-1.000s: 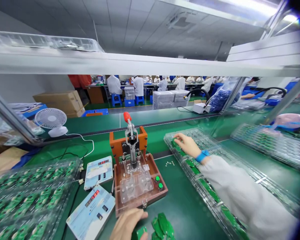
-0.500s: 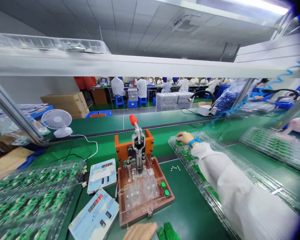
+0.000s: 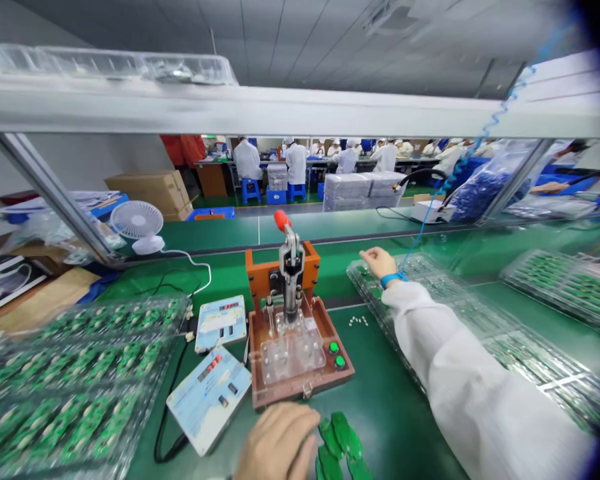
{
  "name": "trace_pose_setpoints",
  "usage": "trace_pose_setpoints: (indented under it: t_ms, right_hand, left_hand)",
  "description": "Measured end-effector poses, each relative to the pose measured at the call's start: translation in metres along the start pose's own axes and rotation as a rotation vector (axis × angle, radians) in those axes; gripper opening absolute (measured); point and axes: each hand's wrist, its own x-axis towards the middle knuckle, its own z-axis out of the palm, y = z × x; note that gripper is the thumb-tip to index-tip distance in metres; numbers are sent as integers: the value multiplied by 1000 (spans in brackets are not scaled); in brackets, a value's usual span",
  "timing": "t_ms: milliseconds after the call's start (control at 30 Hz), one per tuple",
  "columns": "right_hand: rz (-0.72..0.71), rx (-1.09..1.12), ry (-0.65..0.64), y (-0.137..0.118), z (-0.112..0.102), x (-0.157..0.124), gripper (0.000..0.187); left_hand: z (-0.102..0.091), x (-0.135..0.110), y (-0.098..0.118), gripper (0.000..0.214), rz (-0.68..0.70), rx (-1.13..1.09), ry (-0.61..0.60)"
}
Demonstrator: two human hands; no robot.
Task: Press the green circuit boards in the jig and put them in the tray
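Observation:
My left hand (image 3: 280, 440) is at the bottom, just in front of the wooden test fixture (image 3: 285, 393). Its fingers reach to the right, with the thumb apart and nothing visible between them. Beside these fingertips lie several loose green circuit boards (image 3: 341, 440). Further off, my right hand (image 3: 380, 263), in a white sleeve with a blue wrist strap (image 3: 393, 279), hovers above the far left corner of a clear plastic tray (image 3: 375, 305). Its thumb and fingers are pinched together; whatever they may hold is too small to make out. The fixture's red-handled toggle clamp (image 3: 291, 267) stands upright.
Two blue-white counter boxes (image 3: 210, 400) sit left of the fixture, by a tray of green boards (image 3: 80, 393). Small white pieces (image 3: 359, 321) lie to its right. A white fan (image 3: 137, 223) and a shelf (image 3: 280, 110) are beyond. A coiled blue cord (image 3: 490, 123) hangs at right.
My right hand has lifted off the tray's far corner, fingers still pinched. My left hand has come further into view by the loose boards. The whole view has shifted.

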Motion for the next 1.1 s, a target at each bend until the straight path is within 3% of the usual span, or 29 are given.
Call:
trace_pose_setpoints:
  t_ms: [100,167,233,300,400,500,600,700,933,1100]
  right_hand:
    - [-27,181,93,-30,-15,-20,27]
    - [-65,306,123,-49,-27,-48,31]
    - [-130,417,128,-64,-41,-94,30]
    - [-283,576,99,-71,-55,-152,23]
    - [-408,540,-213,-59,-60,-236,16]
    - [-423,365,-532,-23,-50,-286,18]
    - [-381,238,-699,14,-38,-305,22]
    - [-342,146,-827,34,-35,-310,27]
    - [-358,94,-897,32,-33,-308,31]
    - [-373,109,-892,34,-29,-305,29]
  left_hand:
    - [-9,4,4,19,-89,-50,-29]
    - [-12,5,4,19,-137,-61,-33]
    - [-16,2,2,18,-180,-58,-41]
    - [-23,-4,0,17,-233,-44,-38]
    - [-39,-20,-1,13,-303,-32,-54]
    - [-54,-41,-1,10,-325,-36,-146]
    - [-64,-61,1,5,-311,-43,-259]
    - [-64,-74,2,16,-313,-11,-332]
    - [-53,-75,-1,19,-324,77,-289]
    - [-47,-67,-4,22,-331,72,-341]
